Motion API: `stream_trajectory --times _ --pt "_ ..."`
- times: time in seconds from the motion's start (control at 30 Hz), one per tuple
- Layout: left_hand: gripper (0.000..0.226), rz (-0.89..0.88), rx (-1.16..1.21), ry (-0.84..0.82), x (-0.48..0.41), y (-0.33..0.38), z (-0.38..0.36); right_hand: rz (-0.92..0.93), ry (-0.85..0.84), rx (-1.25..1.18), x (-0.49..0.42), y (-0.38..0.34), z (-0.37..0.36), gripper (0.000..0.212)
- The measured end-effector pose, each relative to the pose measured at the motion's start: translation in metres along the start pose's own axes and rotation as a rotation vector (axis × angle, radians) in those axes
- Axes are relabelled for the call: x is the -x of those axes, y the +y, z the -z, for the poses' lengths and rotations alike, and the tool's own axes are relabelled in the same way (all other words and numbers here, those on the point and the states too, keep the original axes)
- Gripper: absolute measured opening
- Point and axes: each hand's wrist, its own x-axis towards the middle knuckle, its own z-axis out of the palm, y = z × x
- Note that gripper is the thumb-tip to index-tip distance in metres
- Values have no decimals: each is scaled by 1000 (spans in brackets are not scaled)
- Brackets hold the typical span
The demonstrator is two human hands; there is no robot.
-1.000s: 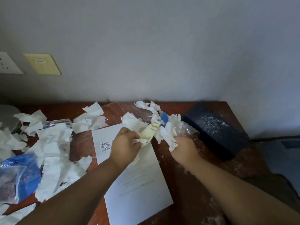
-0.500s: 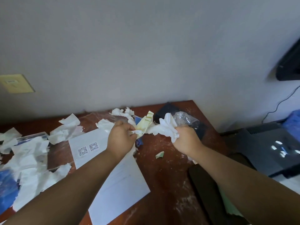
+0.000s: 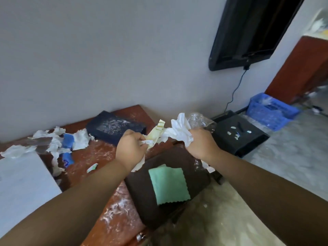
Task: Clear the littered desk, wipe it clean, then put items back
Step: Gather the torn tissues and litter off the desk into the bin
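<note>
- The left hand is fisted around a cream paper scrap and bits of white tissue, held up past the right end of the desk.
- The right hand clutches a crumpled wad of white tissue together with crinkled clear plastic. The two bundles touch between the fists.
- More torn tissue scraps and a blue wrapper lie on the desk's back left part, beside a dusty navy box near the wall.
- A white sheet of paper lies at the left edge of the view, and a small green-and-white scrap sits alone on the wood.
- White dust streaks the desk's front edge.
- A green cloth lies on a brown seat below the hands.
- On the floor stand a black box and a blue crate, under a wall-mounted screen.
</note>
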Motion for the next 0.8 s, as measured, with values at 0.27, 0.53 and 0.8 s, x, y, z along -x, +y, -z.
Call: stream_trajectory --times 0.27,0.53,0.8 --pt "15 -56 -18 -72 -3 97 -95 -106 -43 -6 28 129 34 17" --pt "14 -42 -58 -139 -56 129 -162 -132 -71 45 -8 208 22 24" --pt "14 138 3 -138 -152 118 -251 -84 -283 102 -116 263 -19 20"
